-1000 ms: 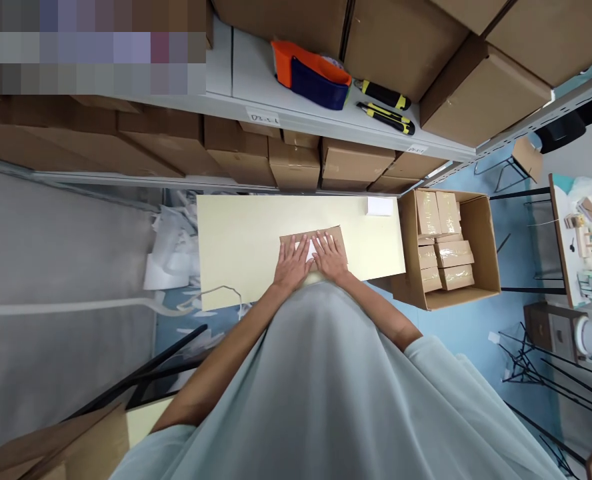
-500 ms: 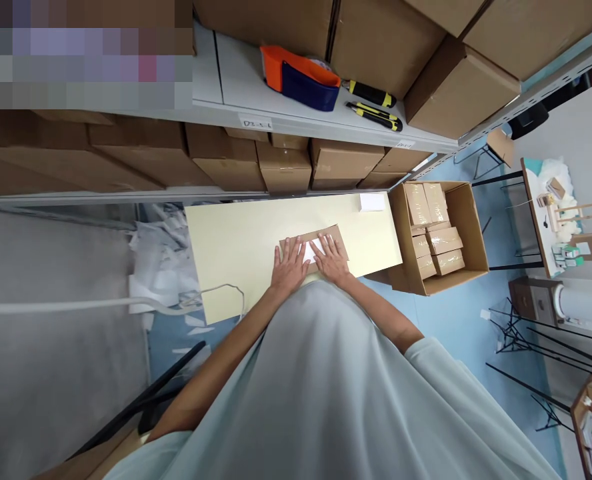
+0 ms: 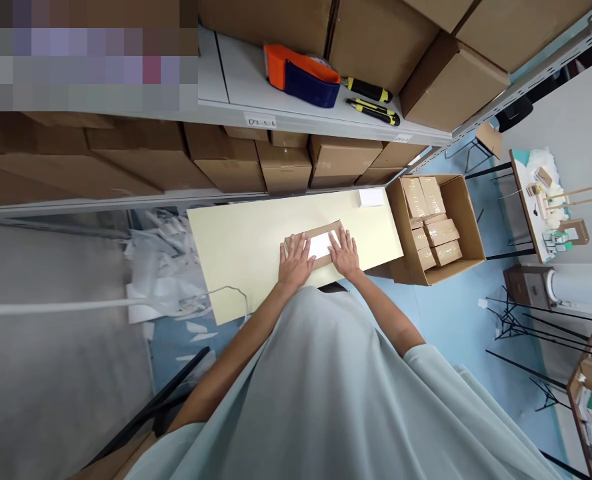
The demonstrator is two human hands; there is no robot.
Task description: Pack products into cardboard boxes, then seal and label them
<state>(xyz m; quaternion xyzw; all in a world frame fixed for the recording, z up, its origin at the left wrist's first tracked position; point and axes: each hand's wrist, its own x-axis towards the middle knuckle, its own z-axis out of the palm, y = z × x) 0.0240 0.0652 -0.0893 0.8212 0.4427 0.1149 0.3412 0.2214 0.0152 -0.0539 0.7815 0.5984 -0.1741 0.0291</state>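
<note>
A small brown cardboard box [image 3: 321, 231] lies on the pale yellow table [image 3: 241, 247] in front of me. On its top is a white label [image 3: 320, 245], flat against the cardboard. My left hand [image 3: 295, 264] rests with spread fingers on the left end of the box and the label's left edge. Over the right end, my right hand [image 3: 345, 253] lies flat, its fingertips touching the label's right edge. Both hands are open, and neither grips anything.
A large open carton [image 3: 471, 227] with several taped boxes stands right of the table. White labels [image 3: 371, 197] lie at the back right corner. On the shelf above are an orange and blue tape dispenser [image 3: 303, 77] and utility knives [image 3: 373, 111]. A white cable [image 3: 76, 308] crosses at left.
My hands have moved apart, the right one shifting to the right. More of the white label now shows between them.
</note>
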